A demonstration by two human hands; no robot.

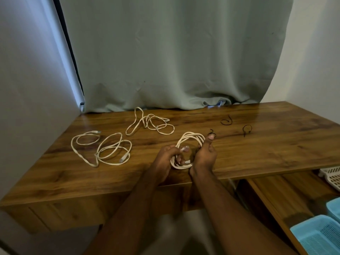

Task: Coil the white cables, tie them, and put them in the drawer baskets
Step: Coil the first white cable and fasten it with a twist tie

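Observation:
A coiled white cable [190, 138] is held just above the wooden table [257, 153], near its front edge. My left hand [166, 156] grips the coil's left side, fingers curled round the strands. My right hand [206, 153] holds the coil's right side, thumb up against the loops. Two loose white cables lie uncoiled: one at the left [104, 148], one at the back [150, 124]. Three black ties sit on the table: one by my right thumb [212, 133], two further right [226, 120] [246, 130].
An open drawer [287, 192] at the lower right holds blue baskets [320, 234] and a white basket [332, 177]. A grey-green curtain [174, 61] hangs behind the table. A wall [27, 89] closes in the left side.

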